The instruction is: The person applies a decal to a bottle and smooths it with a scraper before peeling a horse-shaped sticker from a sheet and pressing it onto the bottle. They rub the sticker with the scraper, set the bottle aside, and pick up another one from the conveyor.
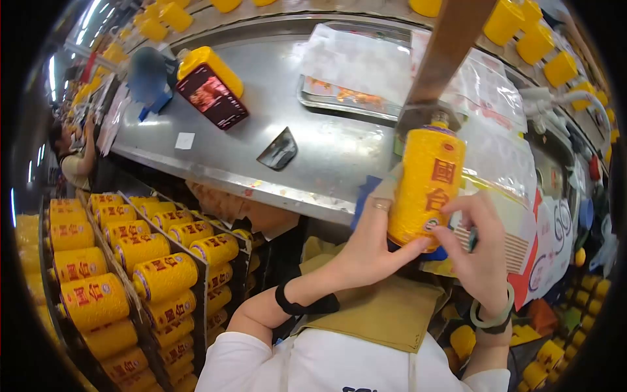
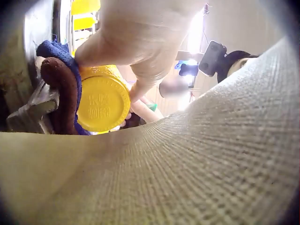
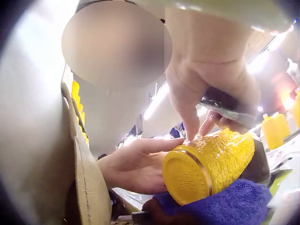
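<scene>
A yellow liquor bottle (image 1: 428,186) with red characters lies tilted, its neck away from me and its round base (image 3: 186,179) toward me. Beneath it is a blue towel (image 3: 229,206). My left hand (image 1: 375,245) grips the bottle's lower left side, thumb across the front near the base. My right hand (image 1: 480,235) bends over the lower right side. Its thumb and index fingertips touch the bottle beside a small round sticker (image 1: 431,225). Tucked in the right hand's curled fingers is a thin, dark glossy piece (image 3: 225,107), mostly hidden by the hand.
A phone (image 1: 213,97) leans on another yellow bottle (image 1: 219,65) on the metal table (image 1: 235,150). A black shiny scrap (image 1: 279,150) and a white paper square (image 1: 185,140) lie nearby. Metal trays (image 1: 353,98) stand behind. Racked yellow bottles (image 1: 163,274) fill the left; a post (image 1: 450,49) rises ahead.
</scene>
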Demonstrator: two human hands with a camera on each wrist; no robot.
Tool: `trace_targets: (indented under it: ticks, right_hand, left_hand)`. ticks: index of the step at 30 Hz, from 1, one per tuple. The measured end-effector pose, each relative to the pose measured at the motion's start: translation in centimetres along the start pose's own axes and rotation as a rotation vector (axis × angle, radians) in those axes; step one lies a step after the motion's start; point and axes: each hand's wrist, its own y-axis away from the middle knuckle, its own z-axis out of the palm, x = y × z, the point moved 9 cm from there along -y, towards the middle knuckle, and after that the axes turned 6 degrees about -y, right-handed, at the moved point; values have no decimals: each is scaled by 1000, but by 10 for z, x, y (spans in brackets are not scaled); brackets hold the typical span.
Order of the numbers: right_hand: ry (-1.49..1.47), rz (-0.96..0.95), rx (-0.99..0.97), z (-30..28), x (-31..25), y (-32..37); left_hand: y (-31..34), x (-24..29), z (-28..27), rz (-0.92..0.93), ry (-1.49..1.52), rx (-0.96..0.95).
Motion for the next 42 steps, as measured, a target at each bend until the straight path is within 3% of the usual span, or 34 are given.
trace_targets:
  ticks: [4,7,10,15,21,30,42]
  right_hand:
    - [-218,81,181,-13,39,14]
    - [-611,266,315,-11,73,29]
    - [-877,208,348,0,86,32]
    - [-802,214,437,2,84,33]
    - [-1051,172,325,9,88,33]
    - [-867,314,177,33,75,23]
    - [-839,366,210,39,76,20]
  left_hand:
    - [1,3,0,65,-71,12]
    - [1,3,1,56,-33,23]
    - [1,5,0,59,-61,8]
    - [2,6,1,89,-150,-3]
    - [2,7,0,76,-87,20]
    - [0,3,0,23,38,17]
    - [1,-1,2,-5,-30,17]
